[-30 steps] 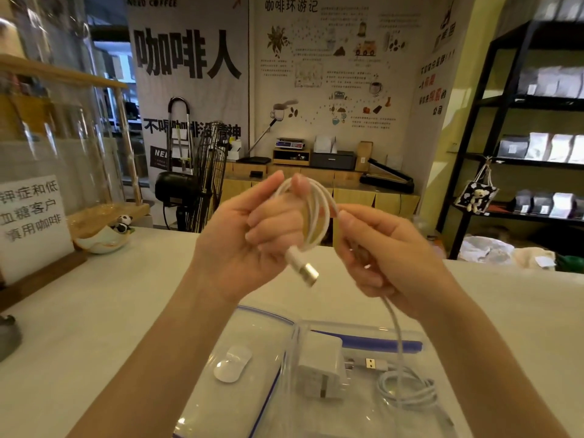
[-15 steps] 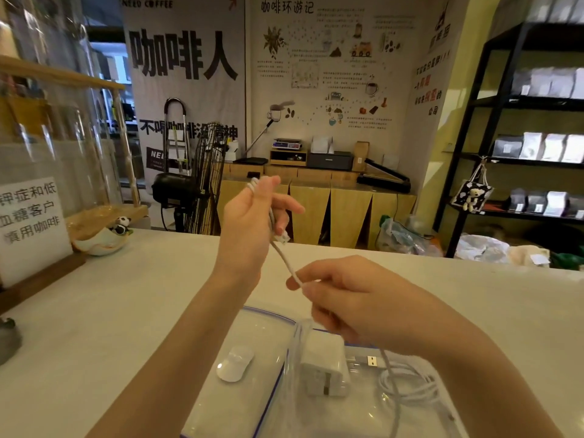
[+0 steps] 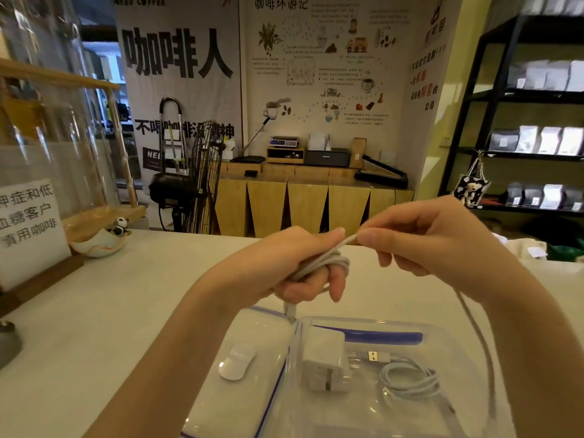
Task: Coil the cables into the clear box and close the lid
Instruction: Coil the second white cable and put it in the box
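A person's two bare hands work a white cable (image 3: 319, 263) above a clear box (image 3: 467, 349) on a pale tabletop (image 3: 94, 311). The left hand (image 3: 297, 263), raised just above the box's far-left corner, has several turns of the cable wound around its fingers, its grip clenched on the coil, with a short white end (image 3: 290, 309) hanging below the hand toward the box rim. The right hand (image 3: 420, 235), above the box and just right of the left hand, pinches the same cable between thumb and fingertips, its grip grasping the strand where it leaves the coil. From that hand the loose length (image 3: 480, 349) drops down past the right side of the box and out of sight at the lower edge.

Inside the box lie a white power adapter (image 3: 325, 361) at its left end and, to the right of it, a second white cable (image 3: 410, 377) already coiled, its USB plug (image 3: 376, 356) pointing at the adapter. The box stands open. Just left of the box lies its clear lid (image 3: 252, 320) with a blue edge, flat on the tabletop, and on it rests a white computer mouse (image 3: 237, 361). Far left of the box, a small panda figure (image 3: 119, 226) sits in a pale dish.
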Available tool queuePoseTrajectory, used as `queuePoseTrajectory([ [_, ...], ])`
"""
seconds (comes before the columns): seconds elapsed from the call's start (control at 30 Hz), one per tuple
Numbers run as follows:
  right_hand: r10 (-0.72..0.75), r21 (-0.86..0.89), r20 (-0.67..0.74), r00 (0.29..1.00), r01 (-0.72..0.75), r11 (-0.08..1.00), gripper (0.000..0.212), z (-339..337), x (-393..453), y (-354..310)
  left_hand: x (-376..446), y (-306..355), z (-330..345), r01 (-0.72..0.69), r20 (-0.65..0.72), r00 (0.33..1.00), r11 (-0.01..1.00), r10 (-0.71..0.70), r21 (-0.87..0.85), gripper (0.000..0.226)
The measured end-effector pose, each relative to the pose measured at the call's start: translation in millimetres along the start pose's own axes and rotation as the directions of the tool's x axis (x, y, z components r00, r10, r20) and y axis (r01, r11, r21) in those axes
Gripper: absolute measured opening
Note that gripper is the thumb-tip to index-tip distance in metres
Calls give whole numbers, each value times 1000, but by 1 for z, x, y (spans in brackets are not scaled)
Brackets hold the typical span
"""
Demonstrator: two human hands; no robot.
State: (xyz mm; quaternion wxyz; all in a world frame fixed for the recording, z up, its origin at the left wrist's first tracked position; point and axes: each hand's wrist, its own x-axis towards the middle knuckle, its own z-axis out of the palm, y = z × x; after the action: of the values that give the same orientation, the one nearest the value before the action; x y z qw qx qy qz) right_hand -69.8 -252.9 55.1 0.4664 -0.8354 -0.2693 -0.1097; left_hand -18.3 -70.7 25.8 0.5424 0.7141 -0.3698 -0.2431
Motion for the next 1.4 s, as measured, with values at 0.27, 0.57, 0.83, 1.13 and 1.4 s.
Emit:
queuePoseTrajectory([
  [0.27, 132, 23, -76, 988, -130, 991, 15, 18, 13, 13, -6, 5, -19, -85, 115, 859, 361, 499, -929, 38],
  [0.57, 199, -271, 203, 959, -140, 952, 26, 70, 10, 6, 8, -7, -14, -610, -626, 723, 694, 292, -382, 44],
  [0.83, 134, -624, 181, 974, 8, 781, 27, 39, -5, -13, 14, -22, -7, -194, -510, 728, 851, 458, 488, 45],
  [1.13, -297, -421, -150, 943, 211, 882, 16, 13, 5, 12, 12, -6, 7, -68, -273, 957, 991, 97, 113, 66],
  [1.4, -194, 43, -258, 946, 212, 976, 24, 49, 19, 26, 6, -3, 3, -207, -11, 970, 797, 244, -567, 54],
])
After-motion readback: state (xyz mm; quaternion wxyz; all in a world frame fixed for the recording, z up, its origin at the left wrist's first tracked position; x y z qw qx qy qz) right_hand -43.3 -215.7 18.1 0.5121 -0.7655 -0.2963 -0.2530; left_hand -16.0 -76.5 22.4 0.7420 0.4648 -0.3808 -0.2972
